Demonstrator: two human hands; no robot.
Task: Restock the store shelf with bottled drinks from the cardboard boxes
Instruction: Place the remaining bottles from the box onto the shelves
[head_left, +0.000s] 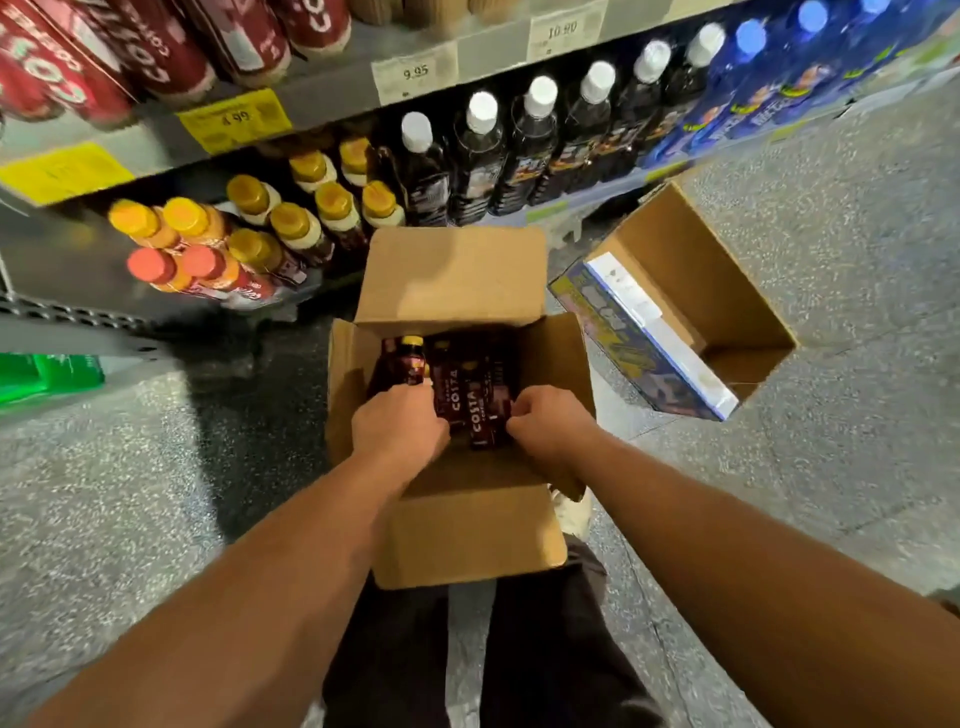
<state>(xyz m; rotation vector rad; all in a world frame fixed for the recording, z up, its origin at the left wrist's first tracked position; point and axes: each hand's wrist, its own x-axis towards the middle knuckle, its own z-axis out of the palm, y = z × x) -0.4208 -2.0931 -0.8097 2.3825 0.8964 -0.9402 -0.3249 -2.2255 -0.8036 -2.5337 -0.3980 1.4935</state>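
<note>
Your open cardboard box (452, 280) sits on the floor right in front of the store shelf (322, 88), all four flaps folded outward. Inside it, dark maroon Costa bottles (470, 400) stand packed together, labels facing you. Your left hand (397, 423) grips one yellow-capped bottle (408, 364) at the box's left side, raised above the others. Your right hand (550, 421) has curled fingers against the packed bottles' labels. A second cardboard box (696, 275) lies open to your right, apart from the first. On the lower shelf, yellow-capped bottles (291, 218) stand in rows, with white-capped dark bottles (530, 140) beside them on the right.
</note>
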